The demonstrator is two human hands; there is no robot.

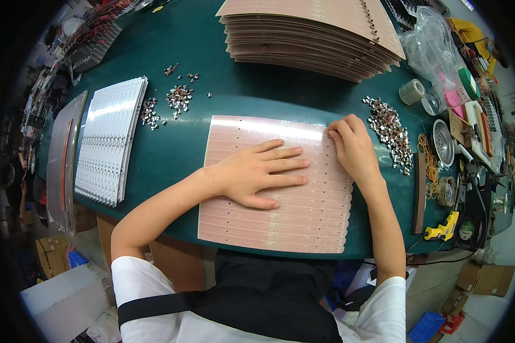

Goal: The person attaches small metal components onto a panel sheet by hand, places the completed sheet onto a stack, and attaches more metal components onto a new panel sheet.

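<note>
A pale pink, ridged flat panel [251, 226] with rows of small holes lies in front of me on the green table. My left hand [254, 174] rests flat on its middle, fingers spread, holding nothing. At the panel's far right corner my right hand [353, 147] is closed in a pinch, fingertips against the edge by the row of holes. Whatever is between those fingertips is too small and hidden to make out. Just right of that hand lies a heap of small shiny metal pieces [390, 134].
A tall stack of similar pink panels [309, 48] stands at the back. White perforated boards [111, 140] and small piles of metal pieces [179, 99] lie left. On the right are a dark bar [419, 191], rubber bands [428, 166], a metal dish [442, 143] and a yellow glue gun [443, 227].
</note>
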